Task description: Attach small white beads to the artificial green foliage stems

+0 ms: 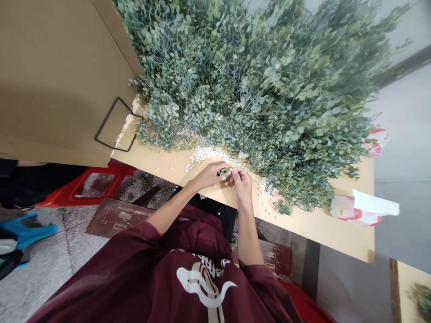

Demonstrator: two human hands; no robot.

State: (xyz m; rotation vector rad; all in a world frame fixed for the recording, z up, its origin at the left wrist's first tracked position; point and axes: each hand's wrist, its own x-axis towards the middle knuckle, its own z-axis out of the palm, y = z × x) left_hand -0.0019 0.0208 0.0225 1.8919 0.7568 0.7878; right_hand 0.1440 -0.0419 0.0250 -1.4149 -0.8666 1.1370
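My left hand (212, 174) is closed round a small artificial leaf sprig (222, 172) near the table's front edge. Close beside it on the right, my right hand (242, 180) pinches at the sprig's end with thumb and fingers. What lies between those fingertips is too small to make out. Just beyond both hands, small white pieces (206, 153) lie in a loose heap, with more scattered nearby. Behind them rises a large mound of artificial greenery (256, 85). One small loose sprig (283, 207) lies to the right of my right hand.
A cardboard box (57, 85) stands at the left, with a black wire frame (116, 123) by its edge. Red-and-white plastic wrapping (357, 210) lies on the table (353, 240) at right. Red (87, 186) and blue stools (30, 229) and another person's dark clothing are at lower left.
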